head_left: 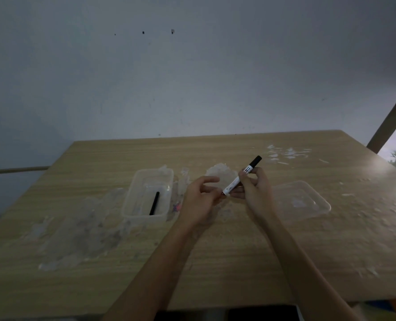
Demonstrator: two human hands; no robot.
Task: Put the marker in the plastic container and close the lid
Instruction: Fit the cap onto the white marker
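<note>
Marker (240, 177), its black label print too blurred to read, is pinched in the right hand (253, 189) fingers while loosely curled left hand (200, 200) fingers touch its end, beside the open plastic container (147, 198) on the desk (215, 262).

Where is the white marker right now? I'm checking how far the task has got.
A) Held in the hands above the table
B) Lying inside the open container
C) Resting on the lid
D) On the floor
A: the white marker is gripped by the right hand, its lower end at the left hand, above the table; the container holds only a thin black stick.
</note>
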